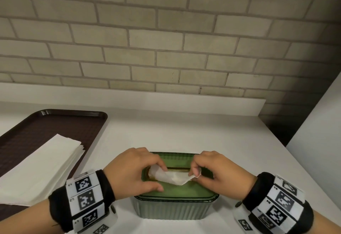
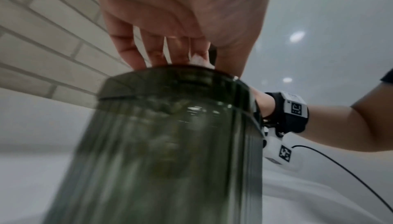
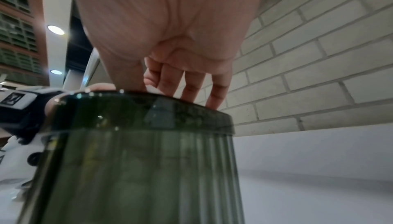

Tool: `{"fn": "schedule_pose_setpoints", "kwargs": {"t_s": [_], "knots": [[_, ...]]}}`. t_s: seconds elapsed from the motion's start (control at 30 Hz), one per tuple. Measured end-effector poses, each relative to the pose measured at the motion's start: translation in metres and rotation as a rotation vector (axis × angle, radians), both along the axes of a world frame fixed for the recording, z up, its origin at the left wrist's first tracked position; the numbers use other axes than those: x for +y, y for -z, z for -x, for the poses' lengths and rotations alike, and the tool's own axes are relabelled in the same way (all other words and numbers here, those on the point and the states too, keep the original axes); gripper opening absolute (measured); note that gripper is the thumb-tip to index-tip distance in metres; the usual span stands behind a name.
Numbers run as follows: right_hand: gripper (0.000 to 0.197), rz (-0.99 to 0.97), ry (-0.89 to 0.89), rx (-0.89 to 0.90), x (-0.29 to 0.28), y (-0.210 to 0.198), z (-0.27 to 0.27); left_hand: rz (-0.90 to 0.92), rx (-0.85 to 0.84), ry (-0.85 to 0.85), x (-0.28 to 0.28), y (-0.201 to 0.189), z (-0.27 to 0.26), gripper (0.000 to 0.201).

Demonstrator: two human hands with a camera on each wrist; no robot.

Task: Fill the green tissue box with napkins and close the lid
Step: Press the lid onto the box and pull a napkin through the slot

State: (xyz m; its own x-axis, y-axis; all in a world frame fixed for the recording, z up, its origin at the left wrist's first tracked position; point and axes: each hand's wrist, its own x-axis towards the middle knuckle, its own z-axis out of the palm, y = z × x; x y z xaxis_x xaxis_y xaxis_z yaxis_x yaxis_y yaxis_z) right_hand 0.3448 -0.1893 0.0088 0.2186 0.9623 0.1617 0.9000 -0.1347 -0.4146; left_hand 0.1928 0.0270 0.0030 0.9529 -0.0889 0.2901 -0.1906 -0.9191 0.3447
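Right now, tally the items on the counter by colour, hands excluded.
Green: 1, the tissue box with its lid on.
White: 2, the napkin pinched by the left hand and right hand at the lid slot, and the napkin stack.
Brown: 1, the tray.
Total: 4.

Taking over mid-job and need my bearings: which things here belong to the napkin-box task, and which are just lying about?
In the job:
green tissue box, lid on
napkin poking through the slot, pinched by left hand and right hand
spare napkin stack

Lying about:
brown tray under the stack
white counter
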Motion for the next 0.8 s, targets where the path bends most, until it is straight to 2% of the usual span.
{"fn": "schedule_pose_setpoints", "kwargs": {"t_s": [0.1,0.2,0.3,0.4,0.57,0.7,0.8], "knots": [[0.010,-0.008,0.020,-0.053,0.010,-0.002,0.008,-0.131,-0.002,0.011,-0.014,-0.007,-0.008,0.043],[0.015,-0.011,0.014,-0.062,0.017,-0.003,0.013,-0.270,-0.023,0.031,-0.028,-0.011,-0.017,0.038],[0.020,-0.007,0.008,-0.094,0.020,-0.002,0.014,-0.324,-0.063,0.005,-0.034,-0.007,-0.026,0.035],[0.022,-0.005,-0.013,-0.134,0.017,0.000,0.010,-0.333,-0.036,-0.097,-0.029,-0.003,-0.027,0.037],[0.032,0.028,0.018,-0.156,0.006,0.003,-0.002,-0.184,0.072,-0.218,-0.013,-0.006,-0.017,0.050],[0.023,-0.024,0.054,-0.152,-0.002,0.002,-0.008,0.057,0.175,-0.237,0.006,-0.003,-0.003,0.045],[0.021,-0.058,0.075,-0.152,-0.005,0.000,-0.008,0.195,0.183,-0.228,0.010,-0.002,0.001,0.027]]}}
